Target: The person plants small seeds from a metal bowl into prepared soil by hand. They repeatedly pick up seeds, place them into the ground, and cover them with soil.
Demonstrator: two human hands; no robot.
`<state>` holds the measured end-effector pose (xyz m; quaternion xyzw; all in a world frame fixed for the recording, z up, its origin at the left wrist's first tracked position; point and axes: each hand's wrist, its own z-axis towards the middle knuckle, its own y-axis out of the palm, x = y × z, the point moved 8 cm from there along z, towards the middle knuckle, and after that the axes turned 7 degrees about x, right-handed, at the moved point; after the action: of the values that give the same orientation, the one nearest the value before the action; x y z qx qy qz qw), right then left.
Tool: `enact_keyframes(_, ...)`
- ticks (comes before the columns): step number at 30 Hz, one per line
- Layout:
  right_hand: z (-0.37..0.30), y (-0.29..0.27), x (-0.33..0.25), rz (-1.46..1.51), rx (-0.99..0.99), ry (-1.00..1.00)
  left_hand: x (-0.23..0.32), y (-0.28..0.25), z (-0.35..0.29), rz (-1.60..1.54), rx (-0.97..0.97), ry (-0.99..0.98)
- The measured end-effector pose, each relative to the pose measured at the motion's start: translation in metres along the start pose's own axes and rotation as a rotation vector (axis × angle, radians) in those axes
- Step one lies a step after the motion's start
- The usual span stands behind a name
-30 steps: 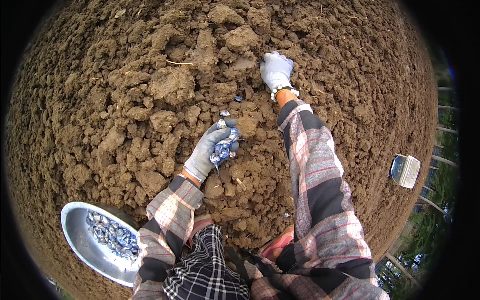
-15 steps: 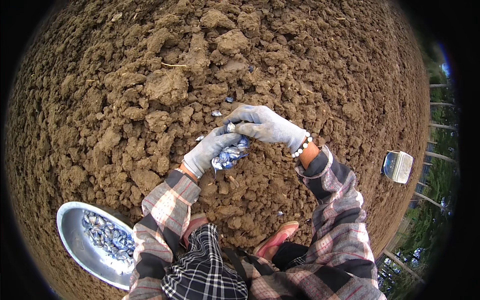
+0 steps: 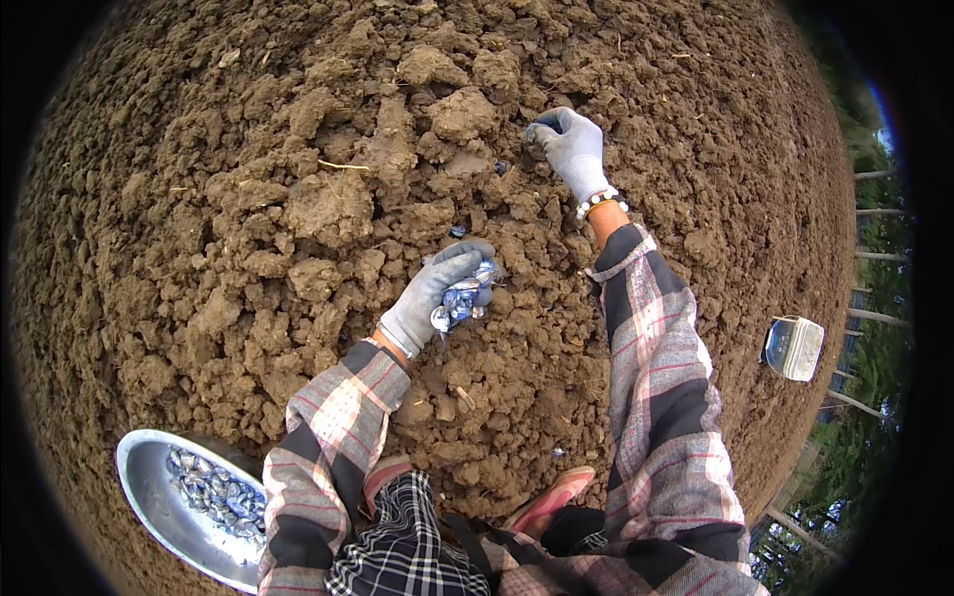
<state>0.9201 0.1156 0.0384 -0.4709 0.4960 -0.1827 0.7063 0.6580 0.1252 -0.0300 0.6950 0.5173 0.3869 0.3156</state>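
Observation:
My left hand (image 3: 437, 290), in a grey-coated glove, is curled around a handful of blue-stained garlic cloves (image 3: 463, 300) just above the soil. Farther out and to the right, my right hand (image 3: 571, 147) reaches down to the clods in a matching glove. Its thumb and fingers are pinched together at the soil; whatever lies between them is too small to make out. One blue clove (image 3: 458, 230) rests on the soil beyond my left hand. Another blue clove (image 3: 500, 168) lies to the left of my right hand.
Rough brown clods (image 3: 328, 204) cover the ground. A metal basin (image 3: 139, 497) with more blue-stained cloves stands at the lower left. My pink shoe (image 3: 555, 497) is at the bottom. A clear, pale-lidded container (image 3: 795, 348) sits far right, near trees and poles.
My right hand has left the left hand, where it held a clove, and moved away to the soil farther out. My left hand has shifted slightly and still holds its handful.

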Motion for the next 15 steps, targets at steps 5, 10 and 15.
enact_keyframes(5,0.025,0.041,-0.011,-0.560,0.124,-0.236,-0.023,-0.001,0.006,0.192,-0.009,0.001)
enact_keyframes(10,0.037,0.067,-0.008,-0.733,0.128,-0.246,-0.021,-0.008,0.004,0.122,0.009,-0.007)
enact_keyframes(15,0.029,0.080,0.003,-0.760,0.066,-0.331,-0.022,-0.012,0.003,0.060,-0.011,-0.008)
